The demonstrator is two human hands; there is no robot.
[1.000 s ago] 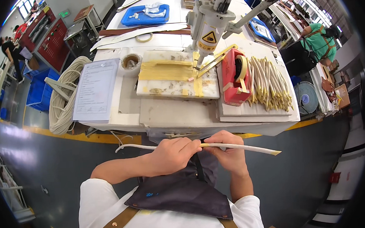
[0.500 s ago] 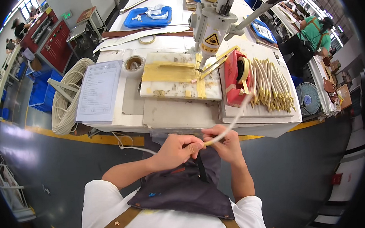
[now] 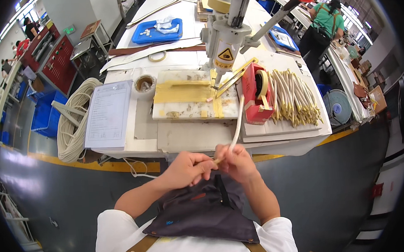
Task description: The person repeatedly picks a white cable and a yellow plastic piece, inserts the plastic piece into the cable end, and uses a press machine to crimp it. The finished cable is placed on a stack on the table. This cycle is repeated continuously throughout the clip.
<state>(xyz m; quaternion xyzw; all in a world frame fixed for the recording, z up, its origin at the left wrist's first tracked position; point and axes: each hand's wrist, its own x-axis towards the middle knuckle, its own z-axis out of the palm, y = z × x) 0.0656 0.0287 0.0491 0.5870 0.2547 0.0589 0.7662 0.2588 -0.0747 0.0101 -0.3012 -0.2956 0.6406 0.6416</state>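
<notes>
Evidently the cord (image 3: 237, 125) is held in both hands, off the near edge of the table (image 3: 180, 140) and above the apron (image 3: 202, 216), perhaps to keep it free of the tabletop. The left hand (image 3: 188, 169) has thumb and forefinger pinched together on a yellow part of the cord; the right hand (image 3: 236, 162) is clamped just beside it, the two near enough, it seems, to steady a short stretch between them. From the right hand the cord's white end rises over the near edge, toward the gap between the slab (image 3: 160, 112) and the dispenser (image 3: 252, 100). That dispenser stands right of the slab, presumably for easy reach. Cords (image 3: 296, 96) with yellow tips lie side by side at the near right corner, tips mostly toward the near edge, probably to keep them tidy. Beyond the left edge hangs a coil (image 3: 76, 132), likely so that it can pay out; whether the held cord joins it, I cannot tell.
</notes>
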